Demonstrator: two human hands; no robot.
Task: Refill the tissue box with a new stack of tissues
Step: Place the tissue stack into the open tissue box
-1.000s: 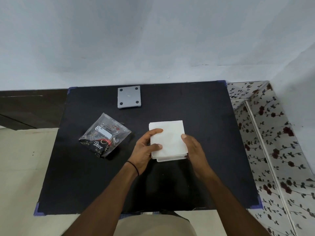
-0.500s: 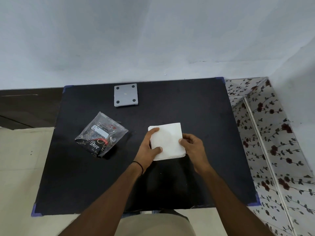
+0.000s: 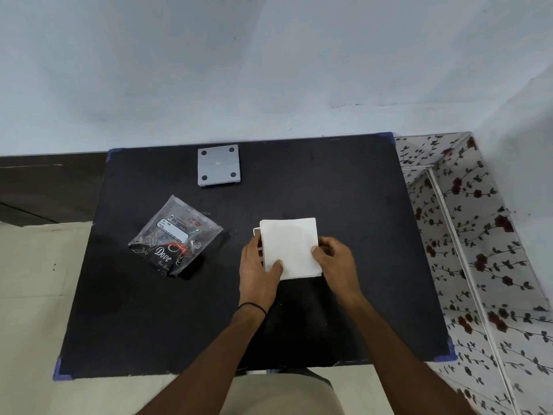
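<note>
Tissues, a square white stack of folded paper [image 3: 291,247], sit near the middle of a black square tabletop [image 3: 344,187], slightly toward the person's side. The stack lies on top of a white plastic tissue box [image 3: 256,232], of which only a thin strip shows along the stack's left edge and far left corner; whether the stack is partly inside the box cannot be told. Both bare hands grip the stack from opposite sides. The left hand [image 3: 258,271] presses against the left edge, thumb lying across the near left corner of the paper, the other fingers curled down along the side of the box. A thin black band [image 3: 252,307] circles the left wrist. The right hand [image 3: 336,262] holds the right edge, thumb tip on top of the paper and the fingers folded in beside it. To the left of the stack, well apart from it, lies a crumpled clear and black plastic wrapper [image 3: 175,236] printed with the word Dove. At the far edge of the table rests a flat grey square plate with four dark round dots at its corners [image 3: 219,164]. Blue tape marks the table corners. A pale wall rises behind, and a white surface patterned with dark red roses [image 3: 478,235] runs along the right.
</note>
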